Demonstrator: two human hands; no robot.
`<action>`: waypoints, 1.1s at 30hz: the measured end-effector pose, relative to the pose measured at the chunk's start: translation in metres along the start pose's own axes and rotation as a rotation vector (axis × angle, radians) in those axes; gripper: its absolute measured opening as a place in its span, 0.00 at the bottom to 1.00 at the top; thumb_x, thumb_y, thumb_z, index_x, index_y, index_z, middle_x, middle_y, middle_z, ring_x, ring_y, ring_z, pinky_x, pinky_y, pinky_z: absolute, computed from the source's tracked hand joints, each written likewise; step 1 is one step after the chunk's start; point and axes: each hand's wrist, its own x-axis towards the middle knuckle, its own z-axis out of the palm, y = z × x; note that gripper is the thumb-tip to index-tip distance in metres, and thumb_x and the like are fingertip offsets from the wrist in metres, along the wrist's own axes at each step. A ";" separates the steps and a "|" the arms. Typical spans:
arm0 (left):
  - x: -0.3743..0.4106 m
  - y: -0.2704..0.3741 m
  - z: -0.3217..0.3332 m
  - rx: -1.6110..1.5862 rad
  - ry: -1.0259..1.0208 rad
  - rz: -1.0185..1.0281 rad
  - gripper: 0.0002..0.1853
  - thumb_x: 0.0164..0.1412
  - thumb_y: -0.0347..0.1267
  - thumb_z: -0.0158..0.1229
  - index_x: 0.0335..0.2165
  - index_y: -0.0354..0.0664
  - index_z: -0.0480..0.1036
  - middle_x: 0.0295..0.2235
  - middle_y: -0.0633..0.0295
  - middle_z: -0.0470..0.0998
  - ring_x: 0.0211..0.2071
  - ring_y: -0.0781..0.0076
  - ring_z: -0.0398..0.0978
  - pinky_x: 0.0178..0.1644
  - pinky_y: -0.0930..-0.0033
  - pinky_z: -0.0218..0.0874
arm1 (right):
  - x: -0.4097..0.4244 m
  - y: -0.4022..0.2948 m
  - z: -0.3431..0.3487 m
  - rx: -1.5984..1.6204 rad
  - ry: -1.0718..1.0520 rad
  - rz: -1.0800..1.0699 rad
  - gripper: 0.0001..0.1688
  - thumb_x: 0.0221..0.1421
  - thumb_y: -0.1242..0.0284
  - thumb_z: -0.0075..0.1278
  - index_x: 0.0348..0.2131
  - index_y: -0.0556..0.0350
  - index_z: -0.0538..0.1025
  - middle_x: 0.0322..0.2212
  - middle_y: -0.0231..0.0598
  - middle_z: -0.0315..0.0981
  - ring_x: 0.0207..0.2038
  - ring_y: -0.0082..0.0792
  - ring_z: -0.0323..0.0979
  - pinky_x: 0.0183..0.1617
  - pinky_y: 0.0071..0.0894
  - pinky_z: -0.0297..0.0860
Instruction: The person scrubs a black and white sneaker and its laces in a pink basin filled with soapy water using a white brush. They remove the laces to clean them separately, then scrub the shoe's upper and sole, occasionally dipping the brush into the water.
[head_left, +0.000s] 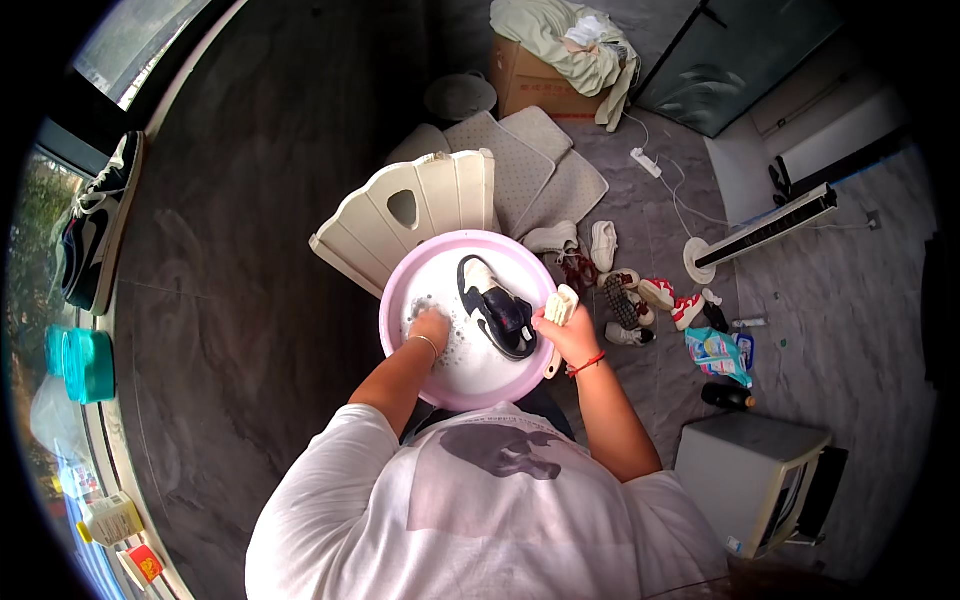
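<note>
A round pink basin (395, 281) full of white suds stands before me. In it lies a black and white sneaker (499, 307), its opening facing up. My left hand (430, 330) dips into the suds at the basin's left side; its fingers are hidden under foam and bubbles, so I cannot tell whether it holds anything. Over the right rim, my right hand (574, 337) grips a scrub brush (562, 303) with pale bristles, just right of the sneaker. The brush's handle end shows below the hand.
Several shoes (622, 296) lie on the floor at right, near a tower fan (765, 225) and a detergent pouch (716, 352). A cream slatted panel (420, 206) stands behind the basin, with mats (517, 165) beyond. Sneakers (101, 225) rest on the left ledge.
</note>
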 end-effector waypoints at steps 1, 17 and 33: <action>0.003 -0.014 0.034 -0.064 0.122 -0.094 0.14 0.59 0.29 0.50 0.41 0.41 0.79 0.44 0.51 0.78 0.48 0.54 0.76 0.53 0.59 0.68 | 0.001 -0.003 0.004 0.004 -0.029 -0.009 0.11 0.45 0.79 0.63 0.31 0.60 0.78 0.27 0.31 0.77 0.29 0.22 0.74 0.35 0.25 0.71; -0.009 0.018 -0.023 -0.114 0.012 -0.181 0.15 0.62 0.29 0.46 0.43 0.40 0.77 0.47 0.48 0.75 0.50 0.51 0.74 0.53 0.57 0.67 | 0.005 0.006 -0.014 -0.016 -0.011 -0.011 0.14 0.44 0.77 0.64 0.34 0.60 0.77 0.29 0.32 0.77 0.31 0.24 0.75 0.38 0.26 0.71; 0.000 -0.036 -0.037 -1.025 -0.435 -0.040 0.12 0.59 0.31 0.53 0.38 0.34 0.74 0.24 0.60 0.75 0.22 0.71 0.72 0.21 0.66 0.63 | 0.005 0.003 -0.015 0.027 -0.029 -0.036 0.13 0.44 0.78 0.63 0.33 0.59 0.77 0.29 0.31 0.77 0.32 0.23 0.74 0.38 0.26 0.71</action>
